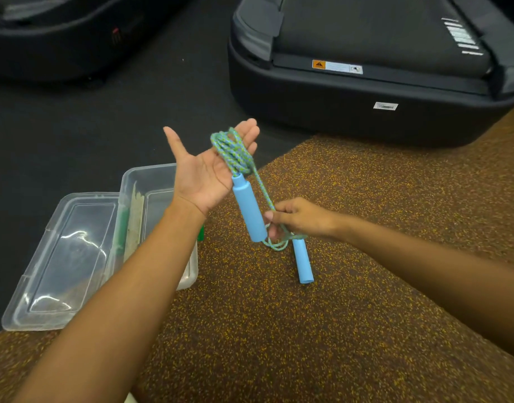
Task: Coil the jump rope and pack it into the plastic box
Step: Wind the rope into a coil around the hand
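Blue-green rope (235, 152) loops loosely over the flat, spread-fingered left hand (209, 170) while the right hand (293, 218) pinches the trailing strand — nothing clamps the loops, so they could slide off short of the plastic box (151, 181).

Brown rubber floor mat (308, 330), flecked yellow, fills foreground. Beyond it: dark floor (119, 117). Black treadmill base (351, 112) at upper right, rear edge meeting the mat; orange-and-white warning label (337, 66) on its deck end. Second dark machine (61, 39) upper left, well apart.
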A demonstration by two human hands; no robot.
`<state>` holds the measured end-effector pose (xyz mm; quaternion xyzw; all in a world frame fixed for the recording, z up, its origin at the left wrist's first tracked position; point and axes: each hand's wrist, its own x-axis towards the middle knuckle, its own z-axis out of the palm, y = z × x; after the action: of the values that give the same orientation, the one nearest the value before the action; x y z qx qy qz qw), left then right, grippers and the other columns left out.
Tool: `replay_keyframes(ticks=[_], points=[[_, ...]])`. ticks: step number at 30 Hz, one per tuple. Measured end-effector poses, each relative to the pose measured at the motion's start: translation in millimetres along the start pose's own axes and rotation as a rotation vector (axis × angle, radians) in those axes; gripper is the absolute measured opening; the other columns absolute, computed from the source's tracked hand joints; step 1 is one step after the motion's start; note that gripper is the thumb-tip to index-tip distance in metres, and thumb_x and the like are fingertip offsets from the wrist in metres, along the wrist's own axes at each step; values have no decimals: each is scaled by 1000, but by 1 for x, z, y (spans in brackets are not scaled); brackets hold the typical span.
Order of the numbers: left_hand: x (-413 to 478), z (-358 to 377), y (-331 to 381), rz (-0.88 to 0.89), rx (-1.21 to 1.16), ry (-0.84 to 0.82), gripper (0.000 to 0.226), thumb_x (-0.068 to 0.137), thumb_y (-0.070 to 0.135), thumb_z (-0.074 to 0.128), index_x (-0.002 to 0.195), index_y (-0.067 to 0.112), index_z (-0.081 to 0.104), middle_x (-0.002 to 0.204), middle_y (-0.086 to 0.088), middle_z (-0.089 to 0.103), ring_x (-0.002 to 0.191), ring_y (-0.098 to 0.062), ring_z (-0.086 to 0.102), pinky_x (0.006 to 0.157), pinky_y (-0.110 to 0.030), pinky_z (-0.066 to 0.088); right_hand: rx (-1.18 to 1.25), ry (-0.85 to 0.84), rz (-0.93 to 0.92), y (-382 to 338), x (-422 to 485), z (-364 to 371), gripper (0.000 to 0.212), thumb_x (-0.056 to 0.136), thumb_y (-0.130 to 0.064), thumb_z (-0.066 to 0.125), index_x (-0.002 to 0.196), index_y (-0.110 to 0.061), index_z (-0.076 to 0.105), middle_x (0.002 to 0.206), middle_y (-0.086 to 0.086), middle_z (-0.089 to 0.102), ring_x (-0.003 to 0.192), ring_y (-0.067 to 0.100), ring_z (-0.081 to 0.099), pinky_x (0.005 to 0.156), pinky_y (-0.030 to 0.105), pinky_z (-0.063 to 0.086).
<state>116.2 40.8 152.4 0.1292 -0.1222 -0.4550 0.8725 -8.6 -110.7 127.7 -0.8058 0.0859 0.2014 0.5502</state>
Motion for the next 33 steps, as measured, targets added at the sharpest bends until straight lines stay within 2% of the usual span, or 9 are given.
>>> replay_keyframes(ticks=[5,9,11,16,20,24,27,31,33], points=[[-2,-7,10,118,59,169,114,74,83,23,136,-11,34,138,-25,46,126,-34,48,109,-43,34,-121,-67,29,1,-8,6,17,97,-18,39,97,-7,53,62,4,55,57,15,55,58,22,46],[-4,-13,8,107,100,252,114,73,84,24,137,-10,32,137,-25,47,125,-35,50,110,-43,34,-667,-26,-195,-29,-16,3,27,95,-31,43,70,-24,45,54,-6,44,55,14,45,55,28,35],[-4,-14,6,82,125,264,114,73,85,24,138,-9,31,138,-25,46,125,-34,49,110,-43,33,-791,11,-282,-44,-20,2,32,95,-35,41,66,-24,36,52,-6,38,51,10,38,55,33,31],[-5,-9,3,-37,210,274,116,71,86,22,137,-9,32,137,-26,47,124,-35,50,106,-43,37,-1044,126,-466,-64,-25,-8,35,93,-38,39,64,-25,28,52,-6,33,60,19,35,57,32,30],[-5,-3,-7,-255,383,258,119,68,89,15,135,-7,36,132,-24,53,120,-32,54,100,-43,45,-1004,168,-486,-73,-23,-20,30,90,-36,46,64,-25,37,52,-6,35,55,17,36,56,30,29],[-6,2,-21,-510,520,156,117,65,90,8,115,-3,57,104,-16,61,98,-25,56,92,-36,44,-855,197,-458,-77,-20,-30,33,88,-32,52,58,-29,37,50,-7,39,49,6,38,51,32,27],[-7,4,-28,-659,574,75,119,61,90,12,114,-5,60,113,-23,60,111,-34,54,106,-43,35,-729,210,-424,-69,-18,-38,20,86,-33,55,71,-19,58,56,-5,49,53,6,43,54,31,33],[-7,4,-30,-755,617,23,123,63,88,8,124,-11,50,118,-25,61,112,-33,59,104,-42,41,-545,205,-380,-60,-18,-46,22,82,-31,64,81,-9,67,69,15,62,61,12,46,59,33,37],[-7,3,-27,-783,639,8,123,65,87,7,125,-12,48,118,-25,62,112,-33,59,104,-42,41,-508,196,-366,-59,-18,-48,22,79,-32,67,80,-10,68,67,13,61,59,10,44,58,32,36]])
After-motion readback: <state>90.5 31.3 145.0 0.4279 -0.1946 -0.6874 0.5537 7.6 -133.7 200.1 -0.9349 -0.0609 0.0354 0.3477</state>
